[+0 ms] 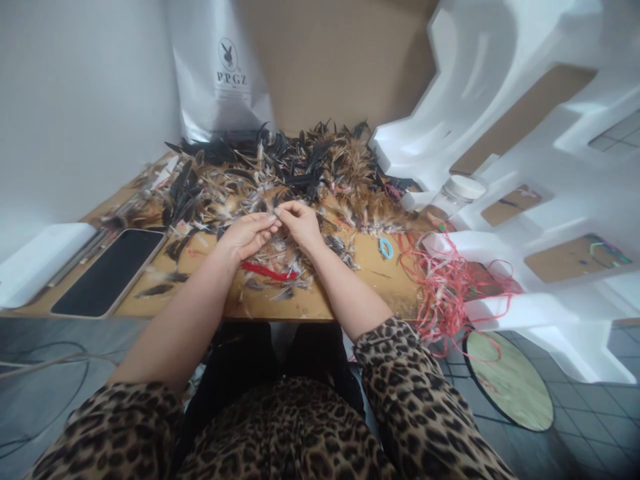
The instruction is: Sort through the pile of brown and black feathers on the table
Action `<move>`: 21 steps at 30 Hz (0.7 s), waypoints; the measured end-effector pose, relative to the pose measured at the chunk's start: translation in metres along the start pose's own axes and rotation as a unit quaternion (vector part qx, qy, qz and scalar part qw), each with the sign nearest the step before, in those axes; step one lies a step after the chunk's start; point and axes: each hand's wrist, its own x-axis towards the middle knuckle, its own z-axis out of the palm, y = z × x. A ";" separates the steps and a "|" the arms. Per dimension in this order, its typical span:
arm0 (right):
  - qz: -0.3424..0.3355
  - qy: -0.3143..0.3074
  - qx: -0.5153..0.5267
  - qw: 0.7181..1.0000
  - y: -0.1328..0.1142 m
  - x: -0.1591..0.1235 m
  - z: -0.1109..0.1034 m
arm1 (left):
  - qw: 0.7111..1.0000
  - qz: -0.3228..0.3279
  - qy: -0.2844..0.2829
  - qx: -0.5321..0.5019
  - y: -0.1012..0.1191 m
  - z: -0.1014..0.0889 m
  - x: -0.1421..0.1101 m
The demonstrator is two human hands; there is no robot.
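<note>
My left hand (253, 233) and my right hand (301, 225) meet fingertip to fingertip above the worktable (380, 287). Both are closed in a pinch. Whatever lies between the fingertips is too small to make out against the feathers behind. A large heap of brown and black feathers (350, 160) spreads just beyond my hands. Below them, near the table's front edge, lies a bundle of red strands (270, 271) among loose pale feathers and bits of down.
On the left lie a phone (109, 273) and a white box (45, 260). To the right are a light-blue ring (385, 248), tangled pink-red string (445, 287), a lidded clear jar (457, 195) and white molded foam (530, 200). A silver bag (220, 113) stands behind the feathers.
</note>
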 end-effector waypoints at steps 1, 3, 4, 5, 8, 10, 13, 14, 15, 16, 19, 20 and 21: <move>0.002 0.000 0.002 1.000 -0.001 0.000 0.000 | 1.000 0.007 0.003 0.000 0.000 0.000 0.000; 0.018 0.002 0.002 1.000 -0.002 -0.001 -0.001 | 0.999 0.025 0.014 0.014 -0.001 -0.001 0.000; 0.029 0.001 0.001 1.000 -0.003 -0.001 -0.001 | 0.999 0.034 0.020 0.028 -0.001 -0.001 0.000; 0.040 -0.001 0.000 0.999 -0.003 -0.001 -0.001 | 0.998 0.044 0.024 0.046 -0.001 -0.001 0.000; 0.059 -0.015 0.003 0.998 -0.004 -0.002 -0.002 | 0.993 0.057 0.023 0.102 -0.001 0.001 -0.002; 0.064 -0.020 0.007 0.998 -0.004 -0.002 -0.002 | 0.990 0.058 0.023 0.125 -0.001 0.003 -0.003; 0.061 -0.014 0.014 0.998 -0.005 -0.002 -0.002 | 0.988 0.067 0.029 0.139 -0.002 0.004 -0.004; 0.056 -0.012 0.012 0.998 -0.005 -0.002 -0.002 | 0.986 0.073 0.032 0.144 -0.002 0.003 -0.003; 0.049 -0.010 0.008 0.999 -0.005 -0.002 -0.002 | 0.985 0.081 0.034 0.151 -0.003 0.003 -0.002; 0.040 -0.009 0.001 0.999 -0.005 -0.002 -0.002 | 0.983 0.088 0.037 0.160 -0.004 0.002 -0.002; 0.009 -0.014 -0.023 1.000 -0.002 0.000 -0.002 | 0.977 0.102 0.044 0.180 -0.006 0.000 0.000; 0.000 -0.019 -0.029 0.999 0.000 0.000 -0.003 | 0.978 0.101 0.045 0.179 -0.006 -0.001 0.000; -0.010 -0.023 -0.034 0.999 0.001 0.001 -0.003 | 0.980 0.095 0.044 0.171 -0.005 -0.001 0.000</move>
